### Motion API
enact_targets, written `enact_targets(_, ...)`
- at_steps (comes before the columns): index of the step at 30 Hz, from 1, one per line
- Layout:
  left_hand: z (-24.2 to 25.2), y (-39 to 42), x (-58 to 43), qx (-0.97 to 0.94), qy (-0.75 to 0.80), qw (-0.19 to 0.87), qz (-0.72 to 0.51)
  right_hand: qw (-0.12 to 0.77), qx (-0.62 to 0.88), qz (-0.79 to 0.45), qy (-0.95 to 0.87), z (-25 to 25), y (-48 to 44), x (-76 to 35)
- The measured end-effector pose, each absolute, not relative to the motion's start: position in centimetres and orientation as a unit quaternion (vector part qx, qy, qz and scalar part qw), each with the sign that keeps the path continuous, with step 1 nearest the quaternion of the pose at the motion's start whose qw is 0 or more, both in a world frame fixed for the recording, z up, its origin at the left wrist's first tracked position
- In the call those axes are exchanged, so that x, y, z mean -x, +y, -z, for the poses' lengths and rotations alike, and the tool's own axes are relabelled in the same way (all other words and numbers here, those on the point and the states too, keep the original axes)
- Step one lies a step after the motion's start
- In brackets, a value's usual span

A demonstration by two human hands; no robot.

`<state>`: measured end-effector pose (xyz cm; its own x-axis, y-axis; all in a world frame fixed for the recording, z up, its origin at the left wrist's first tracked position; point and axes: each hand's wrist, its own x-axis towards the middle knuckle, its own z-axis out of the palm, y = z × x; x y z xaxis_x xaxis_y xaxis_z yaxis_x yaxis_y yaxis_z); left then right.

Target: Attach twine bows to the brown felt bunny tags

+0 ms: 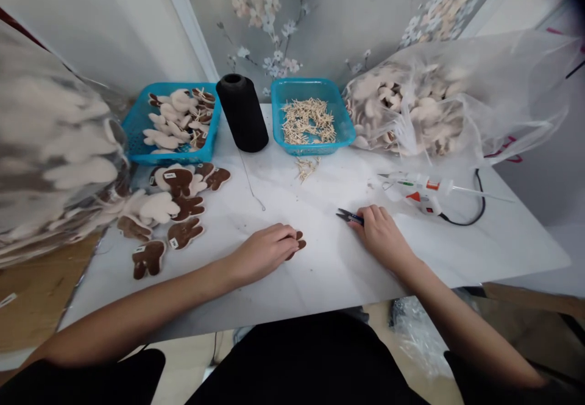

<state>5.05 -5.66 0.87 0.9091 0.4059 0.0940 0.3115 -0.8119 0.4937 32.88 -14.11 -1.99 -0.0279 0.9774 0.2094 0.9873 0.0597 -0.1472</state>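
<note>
My left hand [265, 250] rests on the white table [320, 271] with its fingers curled over a small brown plush piece [298, 243], most of which is hidden under the hand. My right hand [381, 234] lies to the right of it, closed round small blue-handled thread snips [348, 215] whose dark tips point left. A thin thread [251, 183] runs across the table from the black thread cone [242, 112] toward the hands.
Brown and cream plush pieces [169, 216] lie at the left; more fill a blue basket [137, 131]. A second blue basket [342, 122] holds small tan sticks. A glue gun [423, 192] with cord lies at right. Clear bags of plush pieces [411, 109] flank the table.
</note>
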Motion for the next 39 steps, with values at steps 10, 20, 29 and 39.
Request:
enact_targets(10,-1.0,-7.0,-3.8,-0.925,0.263,0.244,-0.123,0.18,0.538,-0.191,-0.801,-0.5,-13.9,-27.8)
enact_targets(20,0.0,-7.1,-3.1,-0.879,0.309,0.336,-0.135,0.137,0.445,-0.131,-0.875,0.2,-12.7,-26.8)
enact_targets(29,-0.3,-7.3,-3.3,-0.874,0.314,0.337,-0.154,0.164,0.443,-0.152,-0.868,0.0,-12.7,-26.6)
enact_targets(39,-0.7,-7.2,-4.2,-0.852,0.337,0.36,-0.176,0.2,0.435,-0.159,-0.863,0.3,-12.7,-26.8)
